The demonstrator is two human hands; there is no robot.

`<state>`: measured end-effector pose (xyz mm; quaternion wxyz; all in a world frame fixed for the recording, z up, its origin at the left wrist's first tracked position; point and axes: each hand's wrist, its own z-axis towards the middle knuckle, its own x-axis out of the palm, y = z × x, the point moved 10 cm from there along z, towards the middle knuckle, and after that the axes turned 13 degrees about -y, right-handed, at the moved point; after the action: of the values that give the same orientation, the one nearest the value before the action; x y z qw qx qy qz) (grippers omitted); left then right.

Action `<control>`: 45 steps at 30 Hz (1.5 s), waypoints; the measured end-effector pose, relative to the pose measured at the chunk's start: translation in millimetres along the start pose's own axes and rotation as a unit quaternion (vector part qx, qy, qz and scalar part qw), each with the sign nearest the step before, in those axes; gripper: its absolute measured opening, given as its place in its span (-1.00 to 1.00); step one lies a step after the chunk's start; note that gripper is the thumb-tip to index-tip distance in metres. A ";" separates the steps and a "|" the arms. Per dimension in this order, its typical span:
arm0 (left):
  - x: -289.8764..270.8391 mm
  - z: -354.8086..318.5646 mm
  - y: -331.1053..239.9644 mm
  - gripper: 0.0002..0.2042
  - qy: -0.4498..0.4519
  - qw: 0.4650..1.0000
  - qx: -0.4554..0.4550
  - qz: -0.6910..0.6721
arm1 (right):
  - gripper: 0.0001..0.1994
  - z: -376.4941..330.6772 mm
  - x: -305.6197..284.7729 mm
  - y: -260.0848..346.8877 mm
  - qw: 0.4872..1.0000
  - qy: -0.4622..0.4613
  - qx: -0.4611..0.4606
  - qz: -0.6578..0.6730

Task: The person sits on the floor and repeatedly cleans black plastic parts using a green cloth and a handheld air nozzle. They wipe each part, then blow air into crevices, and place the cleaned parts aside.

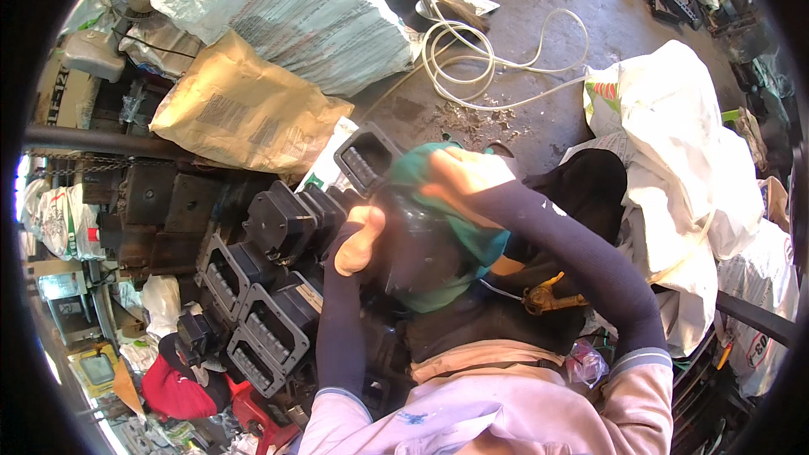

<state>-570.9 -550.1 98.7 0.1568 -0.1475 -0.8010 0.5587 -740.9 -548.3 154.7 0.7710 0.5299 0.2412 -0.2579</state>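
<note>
Over my lap is a dark, glossy, box-like part (pixel 421 244), blurred by motion, which seems to be a black plastic housing. My left hand (pixel 357 243) is closed on its left edge, thumb uppermost, with the other fingers hidden. A green cloth (pixel 497 240) covers the part's top and right side. My right hand (pixel 468 179), also smeared, grips this cloth and presses it against the far right of the part. Several similar black housings (pixel 274 333) with rectangular openings are stacked to the left of my left forearm. Another open-fronted housing (pixel 366 160) stands just beyond my hands.
A brass-coloured fitting (pixel 552 297) with a lever lies by my right thigh. Pale hose (pixel 489 59) coils on the floor ahead. A brown paper sack (pixel 244 109) and a large white sack (pixel 312 17) stand far left; white sacks (pixel 666 177) crowd the right. A metal bar (pixel 109 141) crosses the left.
</note>
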 end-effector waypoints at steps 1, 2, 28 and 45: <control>-1.4 0.0 7.6 -0.35 0.005 1.000 -0.013 -0.013 | -0.67 -5.5 2.8 -5.8 1.000 -0.008 -0.005 -0.004; -3.8 0.2 15.5 -0.35 0.007 0.999 -0.027 -0.025 | -0.68 -11.7 6.7 -11.1 1.000 -0.016 -0.011 -0.006; -8.3 -2.7 20.5 -0.33 0.064 0.995 -0.047 0.054 | -0.74 -30.0 21.1 -4.5 0.994 0.087 0.033 0.061; 2.3 -21.9 -0.6 -0.32 0.025 0.997 -0.019 0.078 | -0.83 -49.8 -2.5 17.8 0.989 -0.068 -0.127 -0.020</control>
<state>-563.9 -530.8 106.6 0.1299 -0.2259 -0.7934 0.5502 -736.0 -495.6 152.6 0.8416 0.4037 0.2299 -0.2757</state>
